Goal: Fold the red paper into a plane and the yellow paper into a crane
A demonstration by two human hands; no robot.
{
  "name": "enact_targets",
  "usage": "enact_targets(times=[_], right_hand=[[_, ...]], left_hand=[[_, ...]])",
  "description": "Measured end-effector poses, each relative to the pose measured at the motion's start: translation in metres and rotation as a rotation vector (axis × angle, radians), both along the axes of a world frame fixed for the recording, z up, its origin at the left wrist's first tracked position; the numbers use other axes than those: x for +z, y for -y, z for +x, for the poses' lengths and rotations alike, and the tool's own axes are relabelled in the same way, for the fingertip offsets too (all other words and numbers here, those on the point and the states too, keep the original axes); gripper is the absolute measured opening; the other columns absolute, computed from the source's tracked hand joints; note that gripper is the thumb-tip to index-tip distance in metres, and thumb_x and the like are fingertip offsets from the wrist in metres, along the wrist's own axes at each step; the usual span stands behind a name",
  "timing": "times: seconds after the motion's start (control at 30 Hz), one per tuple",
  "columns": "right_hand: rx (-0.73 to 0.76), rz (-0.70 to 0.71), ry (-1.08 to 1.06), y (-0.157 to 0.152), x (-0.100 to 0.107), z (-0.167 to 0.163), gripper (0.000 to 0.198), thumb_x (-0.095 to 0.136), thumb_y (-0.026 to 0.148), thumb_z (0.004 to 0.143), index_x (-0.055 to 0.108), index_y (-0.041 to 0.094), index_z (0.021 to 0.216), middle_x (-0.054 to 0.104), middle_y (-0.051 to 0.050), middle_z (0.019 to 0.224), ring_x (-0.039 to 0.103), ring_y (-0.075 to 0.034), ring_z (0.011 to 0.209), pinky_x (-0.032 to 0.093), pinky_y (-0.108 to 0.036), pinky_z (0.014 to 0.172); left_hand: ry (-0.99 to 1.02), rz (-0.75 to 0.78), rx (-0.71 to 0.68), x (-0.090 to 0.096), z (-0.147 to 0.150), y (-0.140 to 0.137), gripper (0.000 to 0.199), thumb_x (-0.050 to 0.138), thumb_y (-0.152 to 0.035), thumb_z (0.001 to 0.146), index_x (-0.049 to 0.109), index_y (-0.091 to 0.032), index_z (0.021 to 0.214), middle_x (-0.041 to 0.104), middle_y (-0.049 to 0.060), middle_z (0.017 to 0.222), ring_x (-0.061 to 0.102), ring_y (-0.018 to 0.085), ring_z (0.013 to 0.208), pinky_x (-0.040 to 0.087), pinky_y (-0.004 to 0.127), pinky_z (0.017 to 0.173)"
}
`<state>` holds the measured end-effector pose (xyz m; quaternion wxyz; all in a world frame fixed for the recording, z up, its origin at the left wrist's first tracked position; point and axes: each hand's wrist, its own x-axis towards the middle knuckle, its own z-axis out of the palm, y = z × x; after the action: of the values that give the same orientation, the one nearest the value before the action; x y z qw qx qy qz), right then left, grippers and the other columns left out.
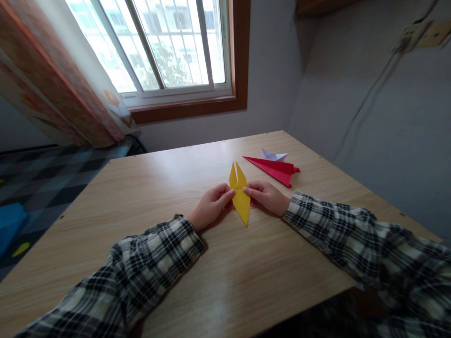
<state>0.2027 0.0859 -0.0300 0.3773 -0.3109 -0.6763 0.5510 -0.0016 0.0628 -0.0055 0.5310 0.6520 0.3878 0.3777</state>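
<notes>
A yellow folded paper (pixel 241 203) is held between my two hands above the middle of the wooden table (pixel 169 188). It has two narrow points at its far end with a slit between them, and one wide point toward me. My left hand (pixel 212 203) pinches its left edge, thumb on top. On the opposite edge, my right hand (pixel 267 194) pinches it the same way. The fingers under the paper are mostly hidden.
Beyond my right hand lies a red paper plane (pixel 273 170), with a small white paper boat (pixel 275 156) just behind it. A window (pixel 169 47) and a curtain (pixel 70 80) are at the back. To the left is a checked cloth surface (pixel 52 173) with a blue object (pixel 11 223).
</notes>
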Motion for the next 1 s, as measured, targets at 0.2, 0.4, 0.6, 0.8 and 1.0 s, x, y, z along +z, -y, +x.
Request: enact_targets(times=[0.2,0.4,0.6,0.8,1.0], right_hand=[[0.002,-0.008,-0.019,0.0,-0.002,0.0,0.039,0.063,0.053,0.09,0.06,0.015,0.08,0.054,0.003,0.066,0.048,-0.01,0.059,0.036,-0.023,0.053],[-0.052,-0.118,-0.176,-0.005,-0.004,-0.002,0.046,0.059,0.062,0.089,0.064,0.017,0.09,0.059,-0.001,0.076,0.053,-0.012,0.061,0.044,-0.022,0.049],[0.013,-0.182,-0.262,-0.002,-0.001,-0.009,0.042,0.064,0.055,0.088,0.067,0.022,0.115,0.067,-0.006,0.114,0.062,-0.018,0.096,0.054,-0.028,0.074],[0.087,-0.154,-0.287,0.014,0.009,-0.024,0.044,0.072,0.049,0.085,0.065,0.024,0.12,0.067,-0.004,0.104,0.061,-0.019,0.095,0.054,-0.032,0.083],[0.065,-0.342,-0.452,0.017,0.011,-0.044,0.052,0.082,0.043,0.076,0.06,0.022,0.117,0.065,-0.002,0.096,0.06,-0.014,0.079,0.054,-0.027,0.067]], left_hand=[[0.001,0.021,-0.021,0.0,0.0,0.0,0.036,0.062,-0.05,0.087,0.052,-0.017,0.078,0.053,-0.002,0.072,0.049,0.012,0.065,0.042,0.025,0.06],[-0.117,0.089,-0.015,-0.002,-0.002,-0.002,0.035,0.057,-0.05,0.091,0.054,-0.017,0.078,0.052,-0.001,0.073,0.046,0.013,0.067,0.04,0.027,0.061],[-0.057,0.076,0.014,0.0,-0.003,-0.002,0.039,0.055,-0.055,0.091,0.059,-0.017,0.085,0.058,0.0,0.08,0.051,0.015,0.074,0.045,0.029,0.071],[0.1,-0.07,-0.053,-0.001,-0.002,-0.001,0.042,0.06,-0.058,0.089,0.062,-0.016,0.093,0.064,0.002,0.081,0.058,0.015,0.072,0.049,0.029,0.07],[0.244,-0.147,-0.101,-0.005,-0.001,-0.002,0.037,0.076,-0.046,0.08,0.066,-0.014,0.096,0.069,0.003,0.08,0.062,0.014,0.07,0.051,0.026,0.064]])
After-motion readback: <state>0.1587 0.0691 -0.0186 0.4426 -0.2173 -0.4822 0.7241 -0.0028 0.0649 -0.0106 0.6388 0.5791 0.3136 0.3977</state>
